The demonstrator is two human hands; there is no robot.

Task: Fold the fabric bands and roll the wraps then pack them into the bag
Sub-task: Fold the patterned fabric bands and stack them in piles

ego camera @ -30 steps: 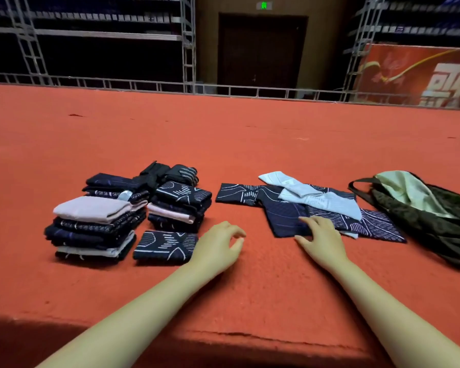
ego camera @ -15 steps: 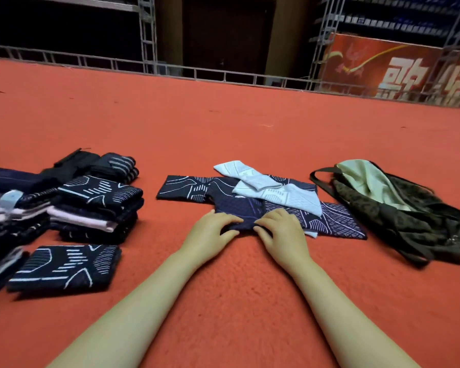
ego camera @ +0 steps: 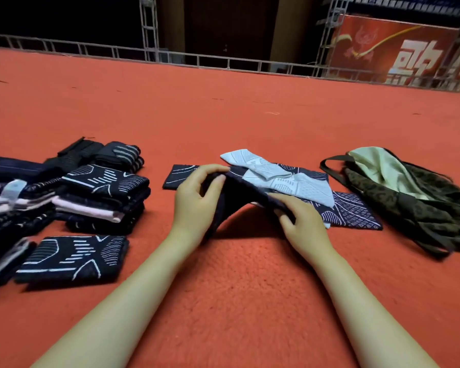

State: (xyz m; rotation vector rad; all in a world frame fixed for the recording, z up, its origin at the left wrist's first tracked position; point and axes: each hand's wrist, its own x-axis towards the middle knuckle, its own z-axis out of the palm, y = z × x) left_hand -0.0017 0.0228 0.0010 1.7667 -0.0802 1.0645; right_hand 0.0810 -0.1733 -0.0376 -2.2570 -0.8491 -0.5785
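A dark navy fabric band (ego camera: 241, 193) is lifted off the red carpet in the middle. My left hand (ego camera: 197, 200) grips its left end and my right hand (ego camera: 302, 224) pinches its right end, so it tents up between them. Behind it lie a pale blue band (ego camera: 274, 179) and flat navy patterned bands (ego camera: 353, 211). Stacks of folded bands (ego camera: 101, 195) stand at the left, with a single folded navy band (ego camera: 72, 257) in front. An olive patterned bag (ego camera: 409, 200) with a pale green lining lies open at the right.
Red carpet (ego camera: 237, 301) covers the floor around me. A metal railing (ego camera: 223, 62) runs along the far edge, with a red banner (ego camera: 398, 49) behind it at the right.
Both hands came together on the navy band and have raised it off the carpet. The view has shifted right and closer.
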